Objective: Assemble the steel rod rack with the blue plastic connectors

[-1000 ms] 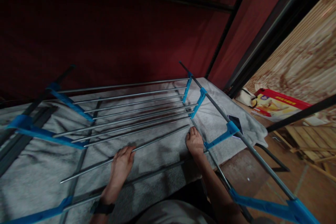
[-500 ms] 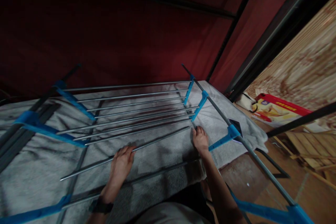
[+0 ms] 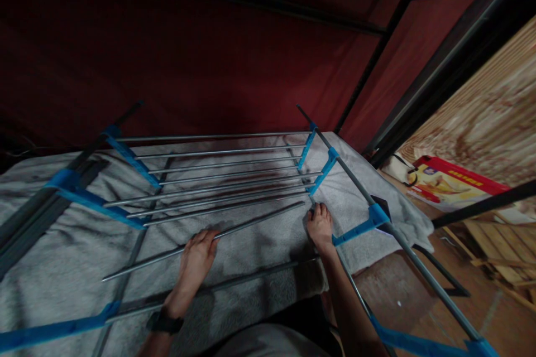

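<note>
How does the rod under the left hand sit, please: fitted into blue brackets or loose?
Loose: both ends of the rod show, clear of the blue brackets.

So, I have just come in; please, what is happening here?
Somebody's left hand holds a loose metal rod over a grey blanket. Both its ends look free. The right hand is low, close to the rod's right end and a blue bracket. Beyond, other rods span between more brackets.

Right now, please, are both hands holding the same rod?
No, the left hand holds a metal rod; the right hand is apart from it.
</note>
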The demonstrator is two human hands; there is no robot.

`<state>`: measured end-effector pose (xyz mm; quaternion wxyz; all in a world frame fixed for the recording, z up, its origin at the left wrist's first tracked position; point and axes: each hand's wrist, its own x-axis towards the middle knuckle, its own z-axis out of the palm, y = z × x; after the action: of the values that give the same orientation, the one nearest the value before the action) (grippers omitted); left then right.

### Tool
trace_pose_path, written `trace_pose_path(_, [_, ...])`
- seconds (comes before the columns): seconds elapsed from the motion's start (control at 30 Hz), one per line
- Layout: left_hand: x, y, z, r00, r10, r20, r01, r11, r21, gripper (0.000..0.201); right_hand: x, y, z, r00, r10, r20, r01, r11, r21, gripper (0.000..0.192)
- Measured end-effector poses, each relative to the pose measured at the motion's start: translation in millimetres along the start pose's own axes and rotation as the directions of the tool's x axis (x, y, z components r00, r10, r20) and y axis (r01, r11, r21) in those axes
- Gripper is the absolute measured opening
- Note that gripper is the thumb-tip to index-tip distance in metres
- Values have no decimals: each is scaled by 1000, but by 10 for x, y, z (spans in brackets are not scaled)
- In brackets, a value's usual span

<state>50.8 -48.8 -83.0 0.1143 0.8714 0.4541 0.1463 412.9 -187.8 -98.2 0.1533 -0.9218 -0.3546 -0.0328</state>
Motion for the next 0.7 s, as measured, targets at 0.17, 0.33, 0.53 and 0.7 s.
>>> trace_pose_path(0.17, [1,-21,38,999,28,-21,-28,1000,-3,40,-128,-26,187,966,-204,-161,225,966,129,52])
trace_pose_path(0.33, [-32,-12,13,997,70,-23,-71,997,-27,39,-214,-36,269,946,-228,-229,286,920,268,55])
trace_pose_path(0.53, [-98,100,-39,996,94,-3,-94,995,-40,34,-254,78,259,933,-289,-212,342,896,282,49])
trace_pose_path(0.7, [-137,177,-69,999,47,5,-47,998,-50,32,-266,181,246,914,-360,-187,395,894,213,42])
